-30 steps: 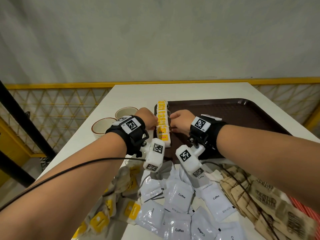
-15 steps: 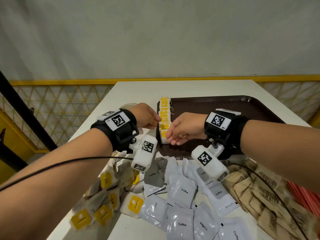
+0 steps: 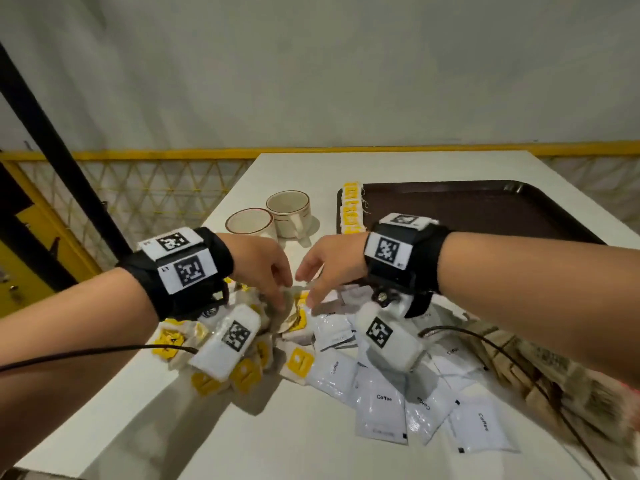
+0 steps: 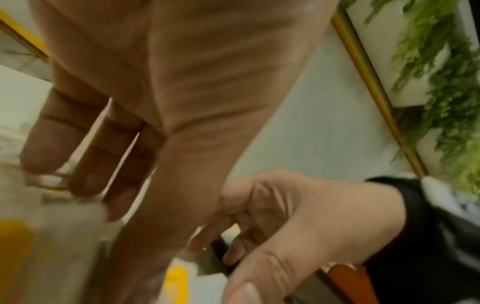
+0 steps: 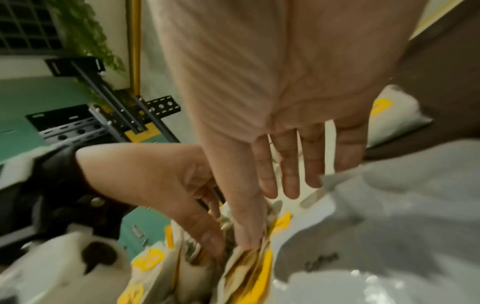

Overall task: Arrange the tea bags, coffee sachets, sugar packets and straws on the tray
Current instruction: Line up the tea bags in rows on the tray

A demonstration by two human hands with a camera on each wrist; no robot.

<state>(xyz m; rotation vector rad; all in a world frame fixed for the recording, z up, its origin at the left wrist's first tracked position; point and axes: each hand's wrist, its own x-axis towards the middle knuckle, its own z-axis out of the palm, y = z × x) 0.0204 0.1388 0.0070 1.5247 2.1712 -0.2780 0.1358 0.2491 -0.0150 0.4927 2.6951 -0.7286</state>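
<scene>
A loose heap of tea bags (image 3: 242,368) with yellow labels lies on the white table, near and left of centre. My left hand (image 3: 282,296) and right hand (image 3: 308,289) meet over the heap's far end, fingers pointing down and fairly straight, tips touching the bags. The right wrist view shows my right thumb and the left hand's fingertips pressed among the tea bags (image 5: 249,273); I see no grip on any bag. A row of tea bags (image 3: 351,211) lines the left edge of the dark brown tray (image 3: 485,209). White coffee sachets (image 3: 381,400) and brown sugar packets (image 3: 554,375) lie near right.
Two empty cups (image 3: 287,213) (image 3: 249,221) stand on the table left of the tray. A yellow railing (image 3: 138,155) with mesh runs behind and to the left of the table. The table's left edge is close to the tea bag heap.
Both hands have left the row of tea bags on the tray and come back and left to the loose heap. The view has tilted down and to the left.
</scene>
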